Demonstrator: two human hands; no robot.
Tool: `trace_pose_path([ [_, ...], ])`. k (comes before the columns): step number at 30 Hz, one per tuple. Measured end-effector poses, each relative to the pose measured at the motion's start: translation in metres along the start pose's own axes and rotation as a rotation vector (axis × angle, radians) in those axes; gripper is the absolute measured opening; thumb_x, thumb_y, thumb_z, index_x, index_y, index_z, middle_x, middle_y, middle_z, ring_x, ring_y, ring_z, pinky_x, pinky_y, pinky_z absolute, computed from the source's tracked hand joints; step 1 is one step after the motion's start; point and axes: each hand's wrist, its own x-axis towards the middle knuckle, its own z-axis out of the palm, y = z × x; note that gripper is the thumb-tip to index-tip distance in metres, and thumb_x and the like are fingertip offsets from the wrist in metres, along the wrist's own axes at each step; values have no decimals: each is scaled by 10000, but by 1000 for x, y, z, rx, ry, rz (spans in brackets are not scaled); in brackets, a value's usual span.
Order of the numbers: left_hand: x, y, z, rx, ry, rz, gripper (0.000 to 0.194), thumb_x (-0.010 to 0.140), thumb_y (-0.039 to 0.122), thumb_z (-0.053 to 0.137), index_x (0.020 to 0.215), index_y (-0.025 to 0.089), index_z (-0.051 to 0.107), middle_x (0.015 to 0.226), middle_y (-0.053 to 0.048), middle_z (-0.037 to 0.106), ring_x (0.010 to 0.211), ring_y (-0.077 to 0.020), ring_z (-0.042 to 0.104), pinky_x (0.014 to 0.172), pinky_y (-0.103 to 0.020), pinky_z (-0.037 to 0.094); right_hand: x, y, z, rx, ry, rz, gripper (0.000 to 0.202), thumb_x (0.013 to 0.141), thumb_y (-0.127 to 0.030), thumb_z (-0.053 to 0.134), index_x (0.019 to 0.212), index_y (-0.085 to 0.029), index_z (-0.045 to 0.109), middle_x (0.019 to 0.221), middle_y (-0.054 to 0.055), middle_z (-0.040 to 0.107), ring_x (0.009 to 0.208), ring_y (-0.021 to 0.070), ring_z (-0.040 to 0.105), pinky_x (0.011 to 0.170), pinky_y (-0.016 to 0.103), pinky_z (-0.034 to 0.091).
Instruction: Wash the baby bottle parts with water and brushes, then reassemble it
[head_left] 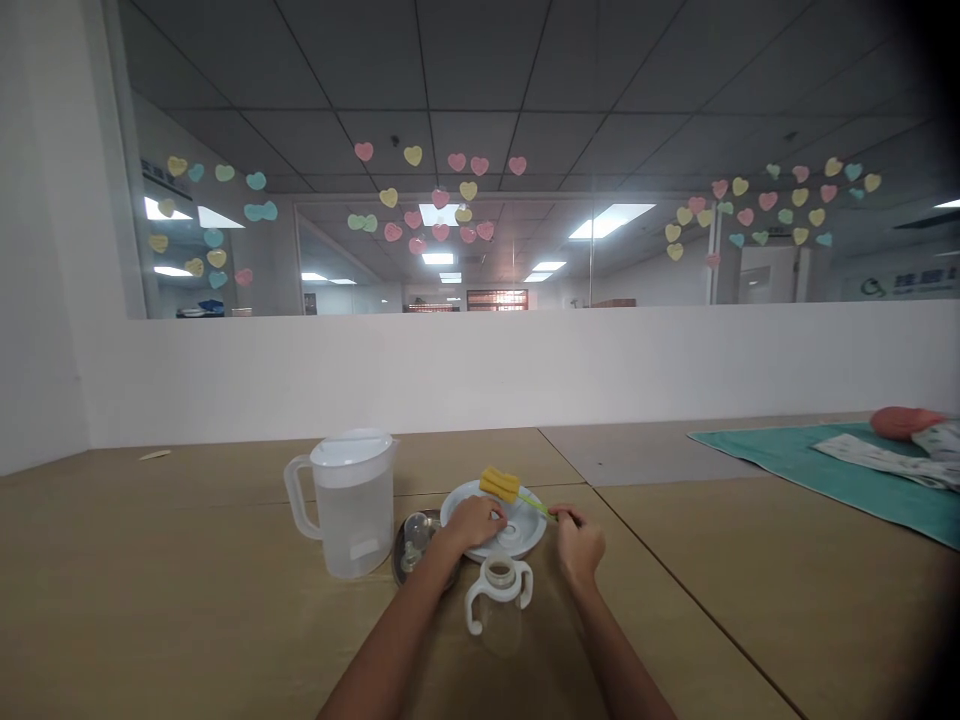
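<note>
My right hand (580, 546) grips the green handle of a brush with a yellow sponge head (500, 484). The sponge is over the far side of a white dish (521, 541). Over the dish's left part is my left hand (478, 522), its fingers curled; whether they hold anything is hidden. Nearer me stands a clear bottle (501, 622) with a white two-handled collar and an open top. Left of the dish, a metal tray (400, 568) holds a clear cap and a small teat-like part, partly behind my left forearm.
A lidded clear pitcher (355, 510) of water stands left of the tray. At the far right lies a teal cloth (847, 475) with a patterned cloth and a reddish object. A white wall (450, 375) with a window above borders the table's back.
</note>
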Motion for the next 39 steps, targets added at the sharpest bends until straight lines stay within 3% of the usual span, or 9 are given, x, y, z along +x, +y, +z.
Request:
trace_pose_path([
  [4,21,2,15,17,-80,-43,202,545,190,729,746,169,733,775,-81,701,774,-269,624,715,-342,451,2,1,-1,44,18,48,296,601,-329,429,605,-201,696,716,79,703,690,242,593,624,299,375],
  [8,18,1,15,-43,-45,-20,229,501,146,752,728,145,721,710,-46,666,680,-214,598,639,-286,429,3,5,0,72,41,38,280,598,-314,438,596,-204,696,701,67,702,688,238,597,631,298,390],
  [13,-11,-8,-4,-148,173,24,330,770,345,576,1006,130,659,805,-34,616,731,-154,550,678,-252,410,5,5,3,246,19,35,253,582,-291,437,525,-191,663,627,55,682,674,222,597,640,287,418],
  [17,-36,-31,-15,-350,327,79,306,756,406,594,920,165,686,836,-40,595,757,-159,547,703,-267,435,3,4,4,284,-128,-25,258,569,-278,425,532,-191,665,658,57,689,711,225,607,678,288,425],
  [20,-52,-54,-16,-432,556,78,269,762,404,582,877,178,672,1002,-69,574,890,-188,570,753,-290,468,0,4,4,126,-116,-93,286,578,-284,412,571,-198,685,716,65,703,715,234,602,678,301,407],
  [24,-75,-84,-10,-258,756,52,207,799,329,493,857,173,617,1037,-85,564,954,-216,574,827,-352,480,-2,5,2,11,-68,-97,315,596,-298,397,598,-200,697,714,69,703,680,235,589,639,300,385],
  [29,-95,-96,-1,59,667,45,170,740,187,465,871,176,573,1049,-95,578,1012,-235,544,914,-380,433,-1,7,0,-51,-53,-72,335,601,-313,397,628,-191,708,701,78,699,646,230,572,601,291,361],
  [33,-99,-89,3,190,552,-93,194,692,134,465,870,177,531,903,-70,577,921,-222,543,839,-338,439,0,9,-1,-88,-54,-11,345,596,-320,393,647,-196,710,691,73,693,627,226,560,580,287,345],
  [39,-98,-81,7,294,449,-246,344,701,151,492,1043,174,509,1032,-81,563,1031,-223,499,903,-321,374,0,7,-2,-83,-53,6,333,589,-323,396,636,-205,704,726,67,699,659,227,568,601,289,354],
])
